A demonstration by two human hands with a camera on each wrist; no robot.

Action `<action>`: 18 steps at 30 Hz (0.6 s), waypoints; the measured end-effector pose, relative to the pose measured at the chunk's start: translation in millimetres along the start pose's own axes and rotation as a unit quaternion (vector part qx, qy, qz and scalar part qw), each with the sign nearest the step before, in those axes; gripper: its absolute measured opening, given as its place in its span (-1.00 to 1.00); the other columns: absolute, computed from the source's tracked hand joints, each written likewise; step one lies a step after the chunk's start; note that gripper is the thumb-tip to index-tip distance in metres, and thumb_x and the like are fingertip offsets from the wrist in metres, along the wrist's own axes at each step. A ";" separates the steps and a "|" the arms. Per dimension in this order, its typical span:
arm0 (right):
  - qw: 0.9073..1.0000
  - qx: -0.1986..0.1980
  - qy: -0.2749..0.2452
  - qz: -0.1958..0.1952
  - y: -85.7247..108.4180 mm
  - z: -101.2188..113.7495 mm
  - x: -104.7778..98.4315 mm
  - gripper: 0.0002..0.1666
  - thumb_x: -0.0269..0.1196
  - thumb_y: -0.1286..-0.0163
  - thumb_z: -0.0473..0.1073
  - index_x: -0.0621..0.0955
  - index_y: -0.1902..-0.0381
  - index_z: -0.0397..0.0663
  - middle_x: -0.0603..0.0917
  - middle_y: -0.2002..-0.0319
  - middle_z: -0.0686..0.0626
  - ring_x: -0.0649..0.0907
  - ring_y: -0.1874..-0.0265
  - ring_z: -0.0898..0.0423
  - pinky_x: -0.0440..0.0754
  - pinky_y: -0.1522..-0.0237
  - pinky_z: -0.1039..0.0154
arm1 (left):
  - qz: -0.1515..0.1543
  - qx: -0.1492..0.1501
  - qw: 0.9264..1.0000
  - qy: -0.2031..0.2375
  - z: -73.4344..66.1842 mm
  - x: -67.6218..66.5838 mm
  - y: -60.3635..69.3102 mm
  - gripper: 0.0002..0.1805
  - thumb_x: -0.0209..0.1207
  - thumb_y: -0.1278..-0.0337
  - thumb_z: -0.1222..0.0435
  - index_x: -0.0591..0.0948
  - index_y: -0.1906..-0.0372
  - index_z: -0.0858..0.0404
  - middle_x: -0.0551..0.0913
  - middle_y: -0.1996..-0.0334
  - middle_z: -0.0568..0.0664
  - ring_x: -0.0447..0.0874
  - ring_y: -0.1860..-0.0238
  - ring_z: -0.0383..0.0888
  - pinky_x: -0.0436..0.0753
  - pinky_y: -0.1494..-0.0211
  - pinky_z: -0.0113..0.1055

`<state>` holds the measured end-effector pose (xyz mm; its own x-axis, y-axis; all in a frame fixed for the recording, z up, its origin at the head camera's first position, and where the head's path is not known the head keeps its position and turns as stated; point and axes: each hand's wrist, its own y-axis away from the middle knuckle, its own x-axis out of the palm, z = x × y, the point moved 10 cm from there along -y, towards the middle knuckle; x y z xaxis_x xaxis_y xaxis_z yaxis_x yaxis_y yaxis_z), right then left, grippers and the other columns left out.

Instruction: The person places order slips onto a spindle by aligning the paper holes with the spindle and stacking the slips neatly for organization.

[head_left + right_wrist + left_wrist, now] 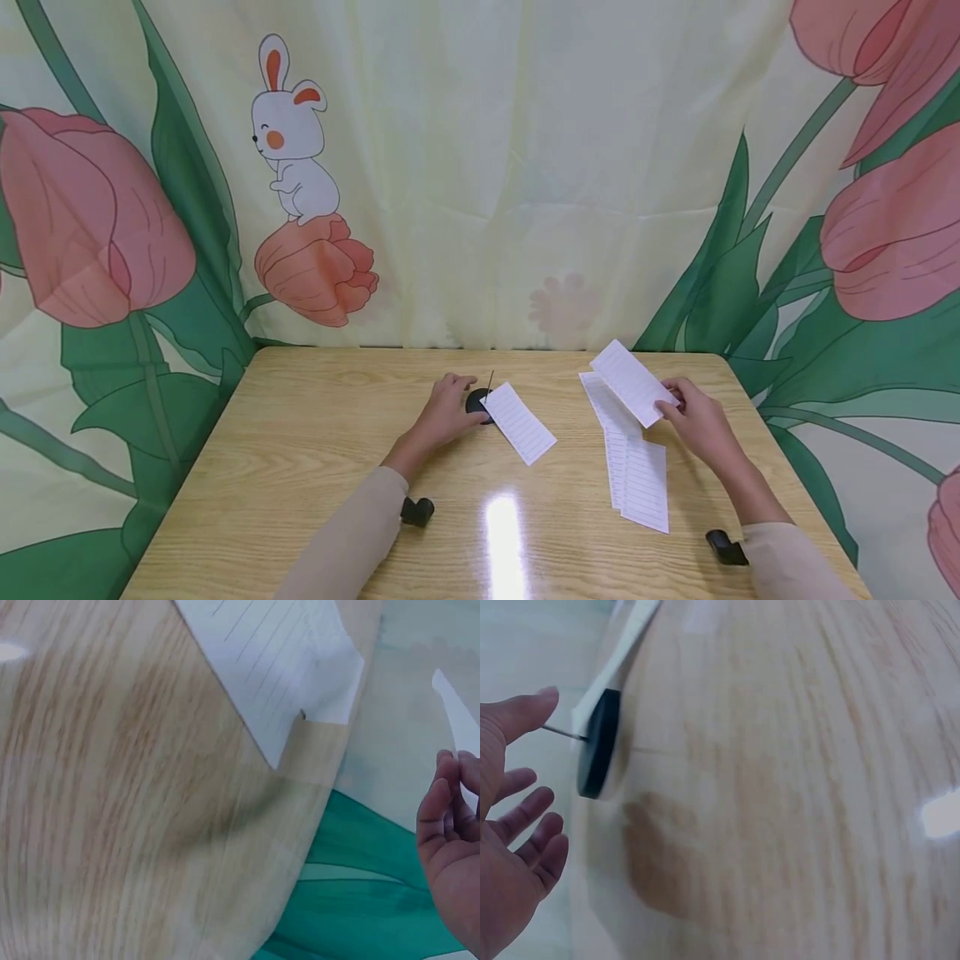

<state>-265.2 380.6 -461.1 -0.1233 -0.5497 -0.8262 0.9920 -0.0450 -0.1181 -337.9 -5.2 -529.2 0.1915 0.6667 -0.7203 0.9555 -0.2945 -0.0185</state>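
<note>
A spike file with a round black base (476,403) and a thin upright metal spike (491,382) stands toward the back of the table. My left hand (447,408) is around the left side of the base, its fingers loosely bent and gripping nothing; in the left wrist view the left hand (514,817) appears beside the black base (600,746). One lined paper slip (519,423) lies against the base's right side; whether the spike pierces it, I cannot tell. On the right, my right hand (697,417) pinches a raised lined slip (632,382) by its near corner.
Under the raised slip, several overlapping lined slips (645,487) lie on the wooden table (300,467). A printed curtain (450,167) hangs behind the back edge. Dark wrist mounts (417,512) show at both sleeves.
</note>
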 end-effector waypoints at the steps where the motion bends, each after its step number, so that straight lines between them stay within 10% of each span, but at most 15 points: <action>1: 1.000 -0.005 -0.002 -0.001 0.0 3.3 -0.5 -0.60 0.27 -0.51 -0.26 0.49 -0.18 -0.37 0.68 0.12 -0.30 0.66 0.22 -0.08 0.67 0.28 0.25 | -0.001 0.002 1.000 0.003 -2.1 -2.1 0.3 -0.22 0.50 -0.12 0.09 0.49 -0.42 0.22 0.53 -0.20 0.09 0.44 -0.23 0.08 0.59 -0.24 -0.02; 18: 0.997 -0.077 0.001 -0.028 -8.5 56.8 -14.6 -0.62 0.27 -0.50 -0.29 0.53 -0.19 -0.34 0.71 0.11 -0.29 0.64 0.29 -0.04 0.63 0.34 0.41 | -0.052 0.070 0.995 0.040 -40.6 -45.2 3.8 -0.36 0.45 -0.21 0.16 0.54 -0.35 0.26 0.62 -0.16 0.16 0.56 -0.16 0.16 0.62 -0.18 -0.01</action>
<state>-270.2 341.7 -416.8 -0.1779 -0.5485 -0.8170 0.9677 0.0530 -0.2463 -333.8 -8.7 -468.5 0.1161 0.7489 -0.6524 0.9316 -0.3099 -0.1900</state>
